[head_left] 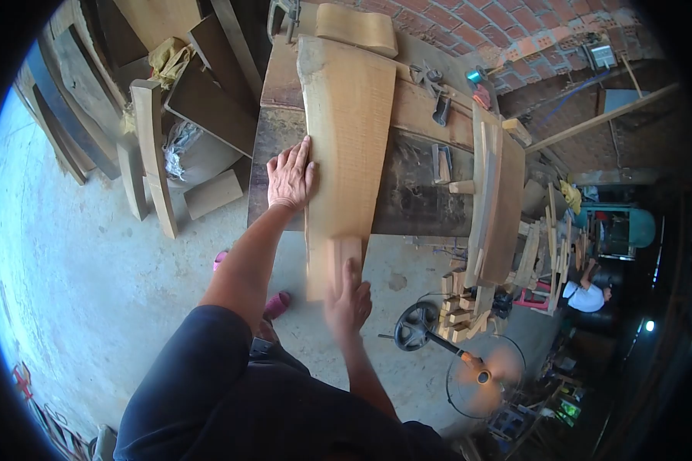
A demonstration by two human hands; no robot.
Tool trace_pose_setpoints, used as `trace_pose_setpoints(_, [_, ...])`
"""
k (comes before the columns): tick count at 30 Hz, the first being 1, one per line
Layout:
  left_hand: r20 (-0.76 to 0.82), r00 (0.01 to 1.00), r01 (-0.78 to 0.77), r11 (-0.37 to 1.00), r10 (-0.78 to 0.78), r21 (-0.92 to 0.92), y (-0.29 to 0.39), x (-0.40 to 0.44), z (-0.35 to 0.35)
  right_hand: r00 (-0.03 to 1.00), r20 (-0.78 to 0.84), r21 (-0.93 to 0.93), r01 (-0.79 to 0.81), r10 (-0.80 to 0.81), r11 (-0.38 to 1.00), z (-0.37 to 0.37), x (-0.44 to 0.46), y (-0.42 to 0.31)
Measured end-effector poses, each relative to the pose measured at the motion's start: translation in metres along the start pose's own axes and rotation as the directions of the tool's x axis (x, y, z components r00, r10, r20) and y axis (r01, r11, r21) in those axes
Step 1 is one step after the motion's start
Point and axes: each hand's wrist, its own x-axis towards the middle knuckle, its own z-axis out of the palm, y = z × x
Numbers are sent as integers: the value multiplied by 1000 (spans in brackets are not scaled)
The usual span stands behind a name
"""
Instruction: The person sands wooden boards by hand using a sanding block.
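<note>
A long pale wooden board lies on the workbench, wide in the middle and tapering toward me, with its near end past the bench's front edge. My left hand rests at the board's left edge, fingers stretched out and fingertips touching the wood. Near the close end, my right hand is closed around a small wooden block placed on the board. Motion smears this hand a little, and the underside of the block is hidden.
Beneath the board is a dark, worn workbench. A curved wooden piece sits at its far end, and hand tools lie at right. Planks lean at left. A spinning fan stands lower right; a person is farther off.
</note>
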Motion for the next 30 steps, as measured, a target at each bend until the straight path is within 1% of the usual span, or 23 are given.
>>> trace_pose_setpoints(1, [-5, 1000, -7, 1000, 7, -5, 1, 0, -1, 1000, 3, -21, -6, 6, 1000, -2, 35, 1])
trace_pose_setpoints(3, [-23, 999, -23, 1000, 23, 15, -1, -1, 1, 998, -56, 57, -25, 28, 998, 1, 111, 0])
trace_pose_setpoints(6, [-53, 998, -22, 1000, 23, 18, 0, -1, 3, 998, -24, 69, -50, 51, 996, -3, 200, -7])
trace_pose_setpoints(7, [-52, 998, -31, 999, 32, 23, -1, -3, 5, 998, -13, 81, -57, 58, 995, -6, 213, -7])
trace_pose_setpoints(10, [-77, 997, -26, 999, 29, 43, -1, -2, 6, 998, -47, 86, -44, 48, 995, -7, 201, -3])
trace_pose_setpoints(11, [-73, 997, -30, 998, 33, 47, -2, -2, 7, 998, -38, 88, -38, 41, 995, -6, 182, 0])
trace_pose_setpoints(12, [-48, 999, -15, 998, 17, 55, -1, -1, 6, 999, -31, 87, -30, 32, 996, -5, 151, 4])
trace_pose_setpoints(13, [-23, 1000, 3, 998, -2, 61, 1, -1, 5, 999, 18, 82, -50, 49, 995, -9, 118, 6])
trace_pose_setpoints(14, [-27, 1000, -5, 999, 6, 53, 0, -2, 4, 1000, -8, 62, -23, 23, 998, -7, 82, 10])
trace_pose_setpoints(15, [-26, 1000, -10, 999, 12, 53, -1, -2, 5, 1000, 17, 74, -25, 24, 997, -10, 49, 13])
trace_pose_setpoints(16, [-29, 999, -11, 999, 12, 52, -1, -2, 6, 998, -56, 45, 5, -3, 999, -8, 18, 14])
trace_pose_setpoints(17, [-40, 999, -8, 999, 10, 47, -1, -1, 6, 999, 19, 30, -28, 27, 999, -12, -5, 13])
trace_pose_setpoints(18, [-37, 999, -10, 999, 11, 50, -2, -1, 6, 1000, 18, 35, -1, 0, 999, -9, -20, 14])
trace_pose_setpoints(19, [-28, 999, -13, 998, 15, 53, -2, -2, 6, 1000, 15, 36, -1, 0, 999, -9, -15, 15])
trace_pose_setpoints(21, [-8, 1000, -6, 998, 7, 70, -3, -1, 6, 999, -7, 62, 32, -32, 998, -4, 8, 18])
trace_pose_setpoints(26, [-15, 1000, -2, 999, 3, 40, 0, -1, 4, 999, -26, 74, 45, -43, 996, -6, 169, 10])
trace_pose_setpoints(29, [-21, 1000, -18, 1000, 18, 4, 0, -1, 2, 1000, -17, 53, 15, -15, 998, 1, 254, 2])
trace_pose_setpoints(30, [17, 1000, 3, 1000, -3, 2, 0, 1, 0, 1000, -16, 55, 4, -4, 998, 4, 278, 0])
